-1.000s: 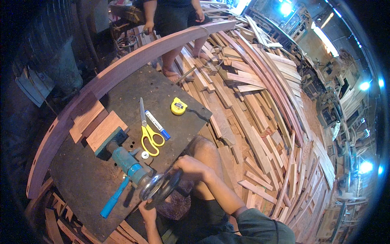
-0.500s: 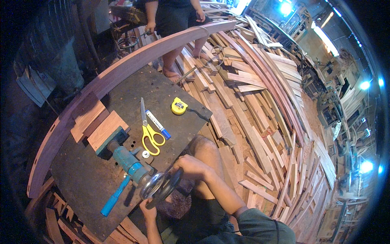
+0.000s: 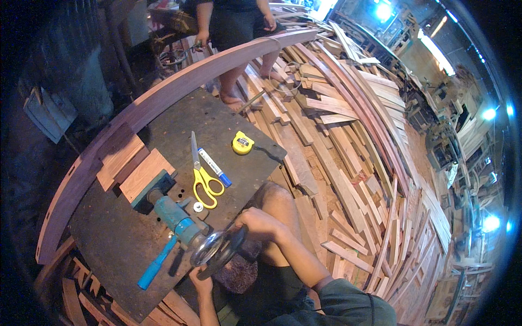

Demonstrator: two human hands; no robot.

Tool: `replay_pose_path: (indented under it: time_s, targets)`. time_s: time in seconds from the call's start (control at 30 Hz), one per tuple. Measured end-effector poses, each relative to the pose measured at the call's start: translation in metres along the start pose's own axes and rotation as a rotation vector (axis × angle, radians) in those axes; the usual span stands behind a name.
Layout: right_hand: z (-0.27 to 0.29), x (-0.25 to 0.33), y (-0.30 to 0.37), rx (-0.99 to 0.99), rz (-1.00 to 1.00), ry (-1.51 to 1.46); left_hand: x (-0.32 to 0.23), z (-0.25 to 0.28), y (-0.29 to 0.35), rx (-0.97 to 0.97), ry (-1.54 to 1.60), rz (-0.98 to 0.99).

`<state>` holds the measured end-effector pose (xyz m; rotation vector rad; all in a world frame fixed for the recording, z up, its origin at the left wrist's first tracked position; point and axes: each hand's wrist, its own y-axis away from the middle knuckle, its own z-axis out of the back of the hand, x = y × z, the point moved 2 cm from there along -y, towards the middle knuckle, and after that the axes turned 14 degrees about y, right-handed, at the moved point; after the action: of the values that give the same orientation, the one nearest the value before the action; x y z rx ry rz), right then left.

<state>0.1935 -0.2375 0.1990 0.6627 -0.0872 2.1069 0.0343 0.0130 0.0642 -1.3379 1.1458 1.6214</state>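
Note:
Both my hands are closed on the rim of a black and chrome handwheel at the table's near edge. My right hand grips its upper right side; my left hand holds the lower left, fingers partly hidden by the wheel. From the wheel a teal screw clamp with a blue lever runs across the dark metal table. Its jaw presses against wooden blocks, which sit against a long curved wooden beam.
Yellow-handled scissors, a white and blue marker, a yellow tape measure and a small white round piece lie on the table. Planks cover the floor at right. Another person stands behind the beam.
The view has shifted slightly, moving the table and its tools a little to the right in the picture. Both my hands stay on the handwheel; any turn of it is too small to see.

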Motion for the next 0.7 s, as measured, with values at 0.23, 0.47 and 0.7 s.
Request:
replay_pose_path:
  time_s: [0.23,0.47,0.7]
  targets:
    - [-0.009,-0.008,0.000,-0.106,0.017,-0.081,0.040,0.004,-0.001,-0.090,-0.070,-0.071]
    - [0.003,0.001,0.001,-0.088,0.018,-0.063,0.023,0.000,0.004,-0.115,-0.028,-0.042]
    - [-0.008,-0.004,0.002,-0.127,0.044,-0.128,0.010,0.001,0.002,-0.031,-0.067,-0.033]
